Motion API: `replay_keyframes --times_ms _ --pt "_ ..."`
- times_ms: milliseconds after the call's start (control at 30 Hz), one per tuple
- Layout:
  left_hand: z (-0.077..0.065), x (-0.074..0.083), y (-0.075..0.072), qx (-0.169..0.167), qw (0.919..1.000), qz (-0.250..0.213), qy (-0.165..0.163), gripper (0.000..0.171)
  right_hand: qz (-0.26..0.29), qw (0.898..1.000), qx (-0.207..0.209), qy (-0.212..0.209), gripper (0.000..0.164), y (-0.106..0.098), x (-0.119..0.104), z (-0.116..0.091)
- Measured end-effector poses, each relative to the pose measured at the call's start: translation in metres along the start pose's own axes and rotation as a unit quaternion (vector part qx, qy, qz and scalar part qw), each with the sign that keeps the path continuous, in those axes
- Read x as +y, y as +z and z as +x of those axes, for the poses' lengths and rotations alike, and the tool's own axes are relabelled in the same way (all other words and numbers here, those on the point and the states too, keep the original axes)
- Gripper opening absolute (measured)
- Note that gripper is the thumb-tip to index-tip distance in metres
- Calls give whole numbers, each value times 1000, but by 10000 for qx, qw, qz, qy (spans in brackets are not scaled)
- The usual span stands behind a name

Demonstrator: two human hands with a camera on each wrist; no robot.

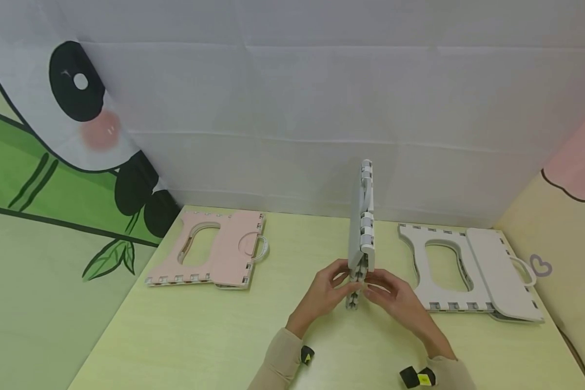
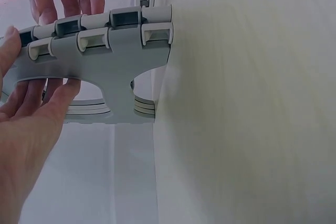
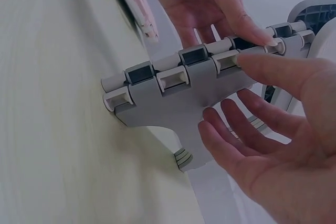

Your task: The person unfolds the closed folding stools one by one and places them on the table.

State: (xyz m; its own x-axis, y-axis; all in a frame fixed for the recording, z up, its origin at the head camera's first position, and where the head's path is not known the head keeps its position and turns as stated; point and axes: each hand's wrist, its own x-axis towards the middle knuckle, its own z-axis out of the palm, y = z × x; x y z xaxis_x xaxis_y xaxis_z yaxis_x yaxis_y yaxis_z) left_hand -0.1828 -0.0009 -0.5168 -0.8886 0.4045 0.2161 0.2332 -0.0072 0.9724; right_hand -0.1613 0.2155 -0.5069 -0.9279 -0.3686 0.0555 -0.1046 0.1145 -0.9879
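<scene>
A grey-and-white folding step stool, folded flat, stands on its edge at the middle of the table. My left hand grips its near hinged edge, thumb at the hinges and fingers bent around the grey leg panel. From the other side my right hand holds the same edge. The right thumb lies on the hinge row, with the fingers curled along the panel's side. Much of the stool's far part lies outside both wrist views.
On the left of the table lies a pink folded step stool with a loop handle. A white folded step stool lies at the right, its handle toward the right edge. A pale cloth wall rises behind the table.
</scene>
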Motion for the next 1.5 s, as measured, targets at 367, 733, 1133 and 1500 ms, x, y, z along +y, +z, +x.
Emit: replay_keyframes --times_ms 367,733,1133,1500 --pt "-1 -2 0 18 9999 -26 113 41 -588 9969 424 -292 48 7 9 0" --pt "-1 -4 0 61 9997 36 252 43 -302 9964 669 -432 48 12 10 2" --pt "-1 -5 1 117 9994 -21 320 41 -25 9905 844 -1084 49 19 20 5" --pt "-1 -7 0 222 9985 142 471 41 -49 9843 1067 -1402 57 28 21 7"
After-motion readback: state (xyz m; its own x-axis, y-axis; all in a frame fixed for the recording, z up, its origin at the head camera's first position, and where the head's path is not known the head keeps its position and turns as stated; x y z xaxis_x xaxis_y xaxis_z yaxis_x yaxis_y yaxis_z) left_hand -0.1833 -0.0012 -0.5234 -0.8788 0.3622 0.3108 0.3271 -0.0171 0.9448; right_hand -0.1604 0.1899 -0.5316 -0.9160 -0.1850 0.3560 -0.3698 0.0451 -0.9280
